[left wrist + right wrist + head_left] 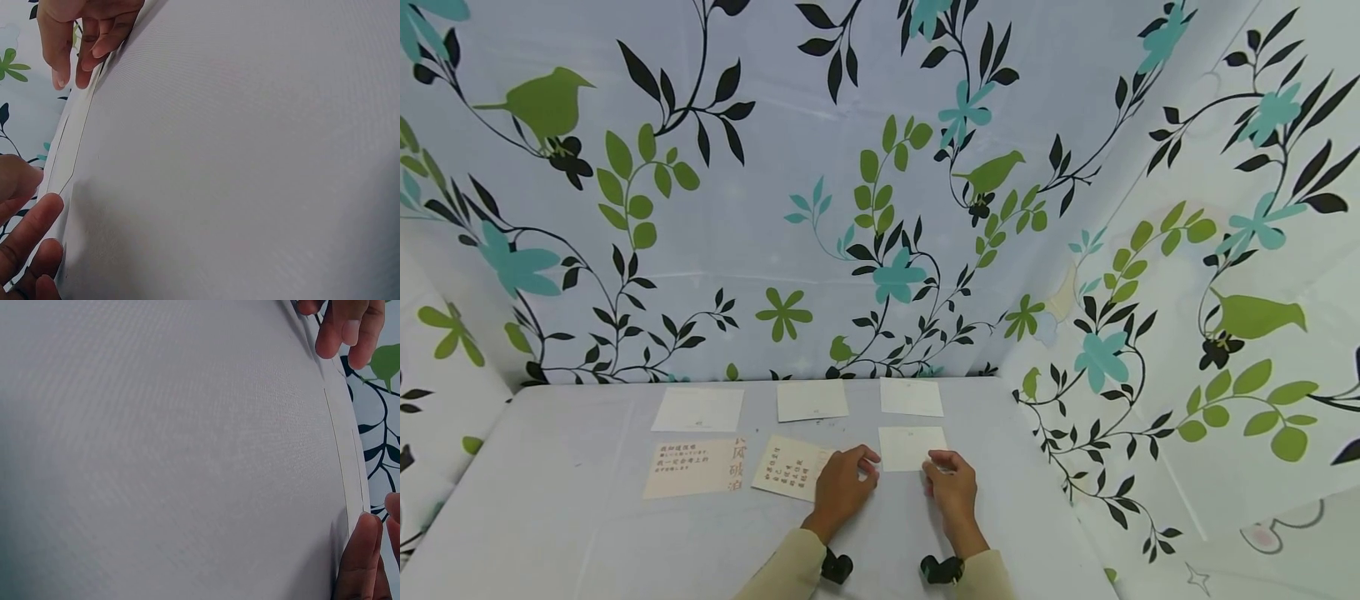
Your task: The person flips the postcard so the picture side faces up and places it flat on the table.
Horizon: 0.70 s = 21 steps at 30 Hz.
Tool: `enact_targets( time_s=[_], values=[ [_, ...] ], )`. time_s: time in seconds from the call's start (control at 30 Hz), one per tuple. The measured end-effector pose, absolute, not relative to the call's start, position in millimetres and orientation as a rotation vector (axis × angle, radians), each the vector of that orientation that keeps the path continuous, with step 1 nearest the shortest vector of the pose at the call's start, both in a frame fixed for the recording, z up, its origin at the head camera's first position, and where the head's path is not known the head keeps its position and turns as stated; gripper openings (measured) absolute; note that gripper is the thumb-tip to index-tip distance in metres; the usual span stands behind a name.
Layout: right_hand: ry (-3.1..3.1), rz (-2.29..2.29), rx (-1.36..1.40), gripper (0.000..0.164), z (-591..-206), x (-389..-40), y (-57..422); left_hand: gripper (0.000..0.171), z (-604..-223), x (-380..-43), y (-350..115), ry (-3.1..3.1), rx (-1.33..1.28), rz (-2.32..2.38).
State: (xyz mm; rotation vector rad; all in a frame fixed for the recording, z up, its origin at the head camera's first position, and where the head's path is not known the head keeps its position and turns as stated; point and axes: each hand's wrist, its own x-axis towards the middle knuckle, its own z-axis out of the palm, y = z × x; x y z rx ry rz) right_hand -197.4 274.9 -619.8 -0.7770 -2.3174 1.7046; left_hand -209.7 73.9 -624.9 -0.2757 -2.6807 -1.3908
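A plain cream card [912,450] lies flat in the front row, between my two hands. My left hand [846,487] is just off the card's left edge, thumb and fingers apart, over the right end of a card with vertical writing [786,467]. At the lower right corner of the plain card, my right hand [953,492] has its fingertips right at the edge. From the left wrist, the plain card [74,137] appears as a thin strip with the left fingers [37,219] near one end. The right wrist view shows the strip too, with the right thumb [361,550] beside it.
To the left lies a pinkish card with lines of writing [692,469]. Three pale cards form the back row: left [700,410], middle [812,400] and right [912,397]. A patterned curtain [820,250] rises behind the white table [625,542].
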Motion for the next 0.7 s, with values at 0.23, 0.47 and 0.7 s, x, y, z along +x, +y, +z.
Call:
enact_targets(
  time_s=[0.23, 0.47, 0.7],
  values=[
    [-2.317, 1.709, -0.791, 0.023, -619.5, -194.9, 273.4, 0.016, -628.1, -209.8, 73.3, -2.675, -0.278, -1.388],
    [-2.329, 1.734, -0.753, 0.022, -620.5, -193.6, 272.6, 0.014, -629.5, -210.4, 73.2, -2.699, -0.276, -1.394],
    [-2.350, 1.728, -0.724, 0.021, -618.3, -194.8, 271.3, 0.017, -627.7, -210.6, 72.8, -2.694, -0.302, -1.374]
  ],
)
